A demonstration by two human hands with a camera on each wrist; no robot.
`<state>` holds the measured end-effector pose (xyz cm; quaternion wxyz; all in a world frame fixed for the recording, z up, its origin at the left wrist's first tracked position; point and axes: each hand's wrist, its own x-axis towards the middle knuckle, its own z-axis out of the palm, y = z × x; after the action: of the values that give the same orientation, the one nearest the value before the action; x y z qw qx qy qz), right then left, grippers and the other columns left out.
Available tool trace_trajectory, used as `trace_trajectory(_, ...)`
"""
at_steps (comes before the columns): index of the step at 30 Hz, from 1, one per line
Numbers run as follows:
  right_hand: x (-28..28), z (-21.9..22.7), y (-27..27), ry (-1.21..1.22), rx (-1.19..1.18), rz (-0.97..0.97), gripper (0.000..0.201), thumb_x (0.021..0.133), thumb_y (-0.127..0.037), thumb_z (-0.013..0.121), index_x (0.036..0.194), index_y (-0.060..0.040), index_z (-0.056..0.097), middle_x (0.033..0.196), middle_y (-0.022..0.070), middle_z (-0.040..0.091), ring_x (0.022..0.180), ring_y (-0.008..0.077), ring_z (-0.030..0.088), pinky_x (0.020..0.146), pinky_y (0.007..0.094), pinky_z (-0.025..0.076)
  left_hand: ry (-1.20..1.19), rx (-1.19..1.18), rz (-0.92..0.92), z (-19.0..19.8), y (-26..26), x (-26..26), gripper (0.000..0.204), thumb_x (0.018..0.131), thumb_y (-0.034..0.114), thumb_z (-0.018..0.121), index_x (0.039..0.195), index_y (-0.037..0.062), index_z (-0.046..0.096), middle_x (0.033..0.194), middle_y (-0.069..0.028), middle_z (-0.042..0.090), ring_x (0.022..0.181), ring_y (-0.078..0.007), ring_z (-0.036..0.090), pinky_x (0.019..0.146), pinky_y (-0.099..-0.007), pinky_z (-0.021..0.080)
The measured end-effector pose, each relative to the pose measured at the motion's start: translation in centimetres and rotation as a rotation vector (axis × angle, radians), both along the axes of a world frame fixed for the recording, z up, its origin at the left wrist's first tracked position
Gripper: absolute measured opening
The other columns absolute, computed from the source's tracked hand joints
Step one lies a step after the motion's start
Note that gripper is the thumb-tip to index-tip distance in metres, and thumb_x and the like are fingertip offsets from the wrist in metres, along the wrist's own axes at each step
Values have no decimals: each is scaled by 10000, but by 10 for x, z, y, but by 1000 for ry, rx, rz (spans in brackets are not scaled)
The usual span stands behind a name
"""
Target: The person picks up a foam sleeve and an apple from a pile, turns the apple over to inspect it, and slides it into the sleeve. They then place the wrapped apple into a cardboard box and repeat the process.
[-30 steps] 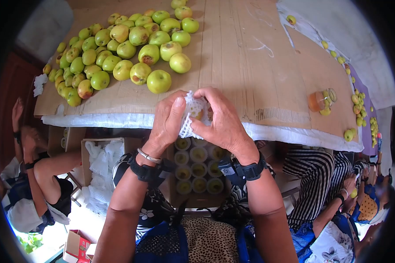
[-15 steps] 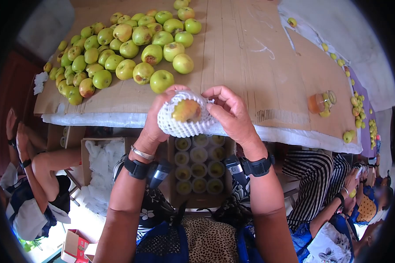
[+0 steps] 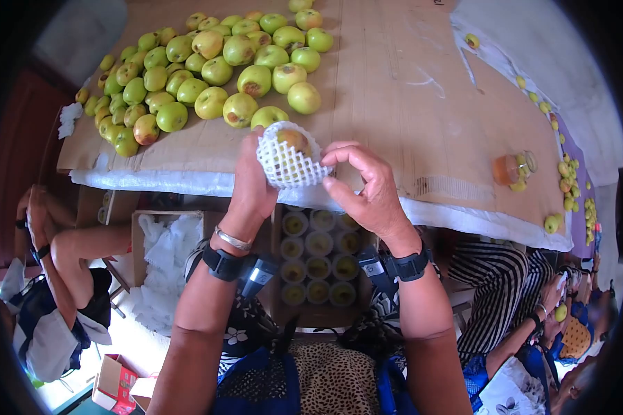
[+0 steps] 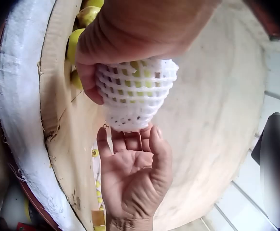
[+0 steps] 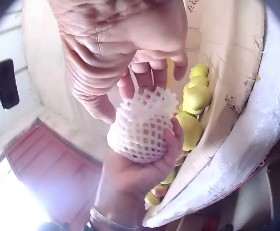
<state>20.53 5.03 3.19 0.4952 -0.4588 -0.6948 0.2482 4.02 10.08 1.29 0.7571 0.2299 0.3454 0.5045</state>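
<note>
An apple in a white foam net (image 3: 289,158) is held above the table's near edge by my left hand (image 3: 251,181), whose fingers curl round its far side. Part of the apple's skin shows through the net's opening in the head view. My right hand (image 3: 370,185) is at the net's right end, fingers bent and touching or nearly touching its gathered edge. In the left wrist view the net (image 4: 137,89) tapers toward the right hand's fingertips (image 4: 130,137). The right wrist view shows the left hand (image 5: 140,175) cupping the net from below.
Many green apples (image 3: 239,50) lie at the table's left. A jar (image 3: 511,169) stands at the right on the cardboard (image 3: 394,83). Below the edge are a box of cupped apples (image 3: 318,268) and a box of foam nets (image 3: 166,242). Other people sit on both sides.
The netted apple has turned in my left hand and moved slightly up; its bare patch now faces up and away. My right hand remains by the net's end. The head view has shifted a little.
</note>
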Motion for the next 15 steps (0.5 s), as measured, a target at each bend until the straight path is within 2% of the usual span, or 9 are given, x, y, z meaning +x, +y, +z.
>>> trace_trajectory(2, -4, 1, 0, 17, -39, 32, 282, 669, -94, 709, 903, -48, 560, 842, 86, 592, 778, 215, 587, 709, 313, 470, 37, 76, -1, -2, 1, 0, 365, 937, 362, 364, 1112, 74, 506, 1002, -53, 605, 909, -171, 602, 790, -309, 489)
trace_trajectory(5, -11, 1, 0, 8, -71, 5, 351, 633, -128, 759, 908, -58, 552, 796, 73, 581, 733, 200, 575, 681, 303, 467, 221, 140, 80, 0, 0, 4, 322, 941, 323, 402, 1046, 35, 501, 878, -46, 574, 783, -124, 575, 696, -280, 476)
trace_trajectory(8, -18, -1, 0, 3, -98, -15, 373, 618, -139, 775, 899, -59, 542, 763, 62, 567, 690, 185, 563, 656, 300, 466, 400, 293, 133, 5, -6, 10, 301, 936, 299, 436, 1039, 20, 485, 840, -45, 555, 742, -101, 547, 640, -250, 458)
trace_trajectory(11, -23, -9, 1, -27, -43, -36, 339, 621, -114, 763, 865, -61, 534, 738, 48, 553, 655, 180, 553, 620, 301, 466, 404, 337, 152, 1, -8, 15, 308, 933, 300, 449, 1049, 15, 470, 842, -47, 548, 731, -98, 532, 616, -239, 447)
trace_trajectory(14, -25, -11, 1, -72, 8, -75, 275, 638, -58, 729, 838, -64, 541, 726, 41, 550, 636, 175, 554, 580, 297, 464, 530, 410, 145, -5, -7, 16, 306, 938, 310, 440, 1055, 28, 463, 851, -42, 542, 741, -97, 522, 634, -247, 446)
trace_trajectory(15, -24, -12, 0, -71, 14, -87, 253, 642, -31, 714, 835, -65, 553, 726, 42, 553, 631, 173, 556, 569, 292, 464, 484, 366, 167, -4, -8, 16, 301, 939, 308, 438, 1055, 32, 465, 861, -39, 538, 754, -97, 519, 648, -250, 445)
